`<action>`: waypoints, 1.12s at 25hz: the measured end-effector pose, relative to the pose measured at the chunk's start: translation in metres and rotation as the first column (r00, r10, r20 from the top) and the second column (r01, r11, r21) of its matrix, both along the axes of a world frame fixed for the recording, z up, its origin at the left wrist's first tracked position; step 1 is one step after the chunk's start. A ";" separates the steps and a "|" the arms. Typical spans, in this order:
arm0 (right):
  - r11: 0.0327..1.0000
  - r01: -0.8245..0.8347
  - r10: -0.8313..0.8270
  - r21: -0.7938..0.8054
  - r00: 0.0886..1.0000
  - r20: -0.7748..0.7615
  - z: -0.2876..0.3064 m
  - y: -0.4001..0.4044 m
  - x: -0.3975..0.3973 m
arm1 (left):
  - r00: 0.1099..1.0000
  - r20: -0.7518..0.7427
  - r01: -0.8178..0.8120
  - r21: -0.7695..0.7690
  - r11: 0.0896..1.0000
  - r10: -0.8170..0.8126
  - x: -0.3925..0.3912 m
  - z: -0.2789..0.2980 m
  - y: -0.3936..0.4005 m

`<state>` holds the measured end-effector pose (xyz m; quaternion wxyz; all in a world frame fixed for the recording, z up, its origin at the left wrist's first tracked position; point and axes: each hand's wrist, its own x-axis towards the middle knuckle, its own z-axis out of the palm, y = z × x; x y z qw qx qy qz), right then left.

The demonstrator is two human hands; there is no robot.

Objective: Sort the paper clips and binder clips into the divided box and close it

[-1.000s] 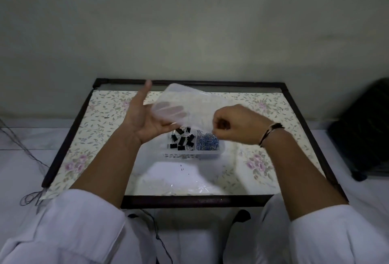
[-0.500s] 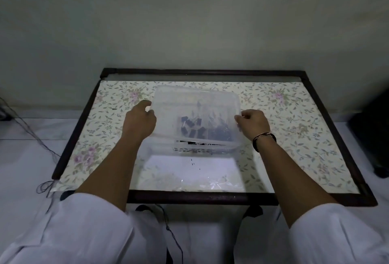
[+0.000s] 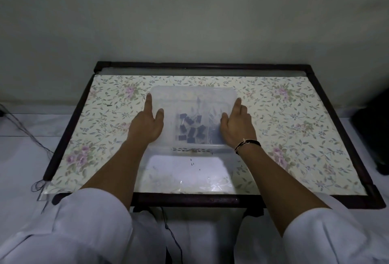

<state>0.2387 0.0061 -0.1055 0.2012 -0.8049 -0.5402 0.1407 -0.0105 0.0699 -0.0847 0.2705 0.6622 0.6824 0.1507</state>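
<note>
Two hands on the job from where I'm watching, so here's the rundown. Table (image 3: pixel 294 116) with the floral cover fills most of the view. Box (image 3: pixel 193 150) sits mid-table with the clear lid (image 3: pixel 189 99) laid over it. Left hand (image 3: pixel 146 125) lies flat along the lid's left edge, fingers straight, not gripping. Right hand (image 3: pixel 236 125) does the same on the right edge. Binder clips (image 3: pixel 191 130) show through the lid, between both palms. Paper clips are too blurry to make out.

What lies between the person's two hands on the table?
In the head view, the translucent lid spans from the left hand to the right hand, with dark binder clips beneath.
</note>
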 end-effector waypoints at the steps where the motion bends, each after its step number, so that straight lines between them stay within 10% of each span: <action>1: 1.000 -0.004 0.004 -0.011 1.000 0.031 -0.002 0.000 -0.002 | 1.000 -0.016 0.015 0.018 1.000 -0.014 0.000 -0.007 0.001; 28: 0.991 0.067 -0.069 0.112 0.998 0.016 0.003 0.117 0.080 | 0.985 0.099 -0.160 0.215 0.964 0.141 0.048 -0.019 0.109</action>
